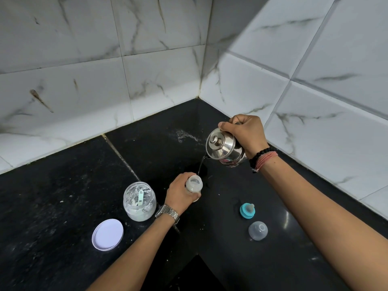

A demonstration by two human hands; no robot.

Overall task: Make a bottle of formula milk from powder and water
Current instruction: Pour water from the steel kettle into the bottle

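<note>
Plastic lid (107,234), round and white, lies left of a clear powder jar (139,201). The left hand (180,191) clamps the open bottle (194,185) on the black stone counter (63,185). The right hand (244,132), fist closed, tilts a shiny steel kettle (224,149), water streaming down.

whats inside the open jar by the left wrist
White powder clings to the walls and bottom of the jar, and a pale scoop stands in it. How deep the powder goes can't be judged.
</note>
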